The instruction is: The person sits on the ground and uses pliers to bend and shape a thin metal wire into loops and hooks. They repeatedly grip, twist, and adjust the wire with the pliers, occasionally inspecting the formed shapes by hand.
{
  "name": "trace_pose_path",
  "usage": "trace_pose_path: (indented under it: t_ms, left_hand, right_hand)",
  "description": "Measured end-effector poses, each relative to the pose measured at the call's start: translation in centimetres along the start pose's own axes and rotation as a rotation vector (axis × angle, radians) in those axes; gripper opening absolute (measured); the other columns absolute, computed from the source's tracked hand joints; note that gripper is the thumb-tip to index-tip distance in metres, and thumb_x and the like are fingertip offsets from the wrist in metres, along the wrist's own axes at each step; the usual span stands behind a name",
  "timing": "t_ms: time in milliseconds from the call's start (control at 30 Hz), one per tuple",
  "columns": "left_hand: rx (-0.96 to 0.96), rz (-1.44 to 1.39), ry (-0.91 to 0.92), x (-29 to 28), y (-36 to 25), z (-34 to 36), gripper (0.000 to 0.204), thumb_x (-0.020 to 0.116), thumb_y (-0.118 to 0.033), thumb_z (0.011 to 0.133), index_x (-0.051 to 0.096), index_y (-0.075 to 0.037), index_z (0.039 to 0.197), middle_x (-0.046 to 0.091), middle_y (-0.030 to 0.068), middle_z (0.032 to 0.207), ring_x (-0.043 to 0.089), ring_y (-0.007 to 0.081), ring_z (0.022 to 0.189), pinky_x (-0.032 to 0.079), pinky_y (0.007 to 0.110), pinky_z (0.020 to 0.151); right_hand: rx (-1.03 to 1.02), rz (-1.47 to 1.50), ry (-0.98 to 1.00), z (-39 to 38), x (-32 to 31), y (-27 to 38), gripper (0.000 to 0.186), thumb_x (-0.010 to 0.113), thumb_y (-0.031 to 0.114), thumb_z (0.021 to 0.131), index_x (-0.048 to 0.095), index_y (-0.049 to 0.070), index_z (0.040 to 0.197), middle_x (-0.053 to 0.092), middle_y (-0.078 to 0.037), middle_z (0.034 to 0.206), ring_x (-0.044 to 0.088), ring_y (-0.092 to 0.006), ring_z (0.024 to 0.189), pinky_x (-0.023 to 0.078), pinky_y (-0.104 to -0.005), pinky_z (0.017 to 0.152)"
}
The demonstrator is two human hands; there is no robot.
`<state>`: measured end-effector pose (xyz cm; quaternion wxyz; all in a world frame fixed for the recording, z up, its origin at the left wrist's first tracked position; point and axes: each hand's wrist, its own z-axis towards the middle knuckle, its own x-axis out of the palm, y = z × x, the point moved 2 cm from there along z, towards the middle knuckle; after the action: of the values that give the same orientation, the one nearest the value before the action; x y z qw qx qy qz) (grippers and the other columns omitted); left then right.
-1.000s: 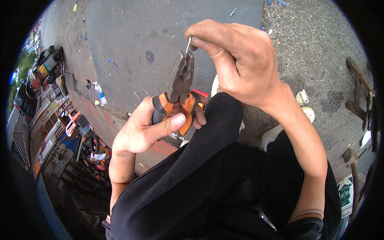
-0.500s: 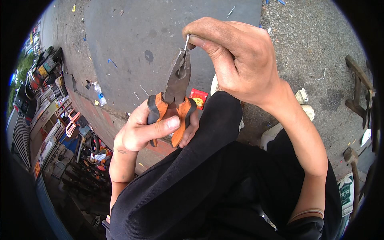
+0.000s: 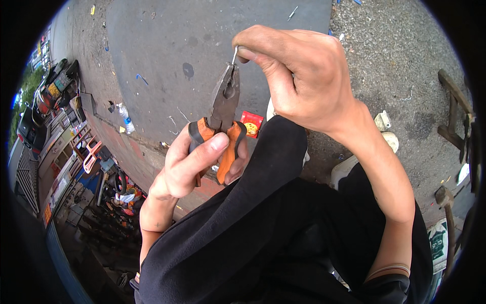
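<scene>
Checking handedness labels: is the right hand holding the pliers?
No, the left hand holds the orange-handled pliers, while the right hand pinches a wire at their tip.

pliers handles (image 3: 231,153): orange-black | pliers head (image 3: 223,104): dark grey | wire (image 3: 234,55): silvery | trousers (image 3: 263,202): black | packet (image 3: 253,119): red, yellow

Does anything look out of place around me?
Mainly litter: a plastic bottle on its side at left, plus a blue scrap and red packet, look discarded on the ground. The pliers in your left hand show no obvious damage.
</scene>
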<state>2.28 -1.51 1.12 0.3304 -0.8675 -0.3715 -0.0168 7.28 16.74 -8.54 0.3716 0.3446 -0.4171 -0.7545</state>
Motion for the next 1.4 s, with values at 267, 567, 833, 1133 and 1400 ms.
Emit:
trace_pose_path:
  t_ms: [267,567,833,1133,1400]
  left_hand:
    - [0.467,1.243,-0.557,-0.4,-0.1,0.6,0.02,0.069,-0.008,0.09,0.057,0.003,0.101,0.056,0.0141,0.059,0.059,0.0277,0.049,0.044,0.036,0.053]
    - [-0.069,0.554,-0.27,-0.3,0.1,0.1,0.023,0.061,-0.006,0.095,0.06,0.006,0.115,0.069,0.0131,0.094,0.065,0.0193,0.087,0.05,0.033,0.08]
    - [-0.04,0.1,0.071,0.4,0.3,-0.2,0.041,0.059,-0.01,0.095,0.055,0.012,0.128,0.069,0.0184,0.101,0.067,0.0237,0.096,0.054,0.036,0.087]
    - [-0.046,-0.215,0.109,0.3,0.5,-0.6,0.056,0.065,-0.014,0.082,0.053,0.016,0.127,0.067,0.0265,0.098,0.069,0.0338,0.094,0.056,0.04,0.083]
    - [-0.021,-0.158,0.161,0.2,0.6,-0.3,0.054,0.065,-0.017,0.084,0.055,0.016,0.125,0.067,0.0238,0.091,0.069,0.0319,0.088,0.056,0.038,0.078]
  right_hand:
    - [0.146,-0.135,0.08,0.3,-0.1,1.5,0.014,0.063,0.004,0.089,0.071,0.011,0.098,0.07,-0.004,0.072,0.067,-0.0212,0.057,0.048,-0.0302,0.049]
    - [0.063,-0.008,-0.007,-0.1,0.7,0.7,0.013,0.065,0.004,0.089,0.07,0.01,0.099,0.072,-0.005,0.076,0.07,-0.0227,0.063,0.05,-0.0314,0.051]
    - [0.092,0.124,0.011,-0.1,0.6,0.8,0.012,0.063,0.001,0.09,0.07,0.005,0.099,0.071,-0.007,0.076,0.067,-0.0176,0.058,0.049,-0.0278,0.05]
    - [0.084,0.184,0.031,0.0,0.5,0.5,0.01,0.062,0.0,0.092,0.069,0.001,0.098,0.071,-0.008,0.077,0.07,-0.0175,0.065,0.052,-0.0265,0.056]
    - [0.066,0.222,0.048,0.0,0.5,0.5,0.011,0.063,0.0,0.092,0.07,0.002,0.099,0.071,-0.007,0.076,0.068,-0.0154,0.061,0.05,-0.0259,0.053]
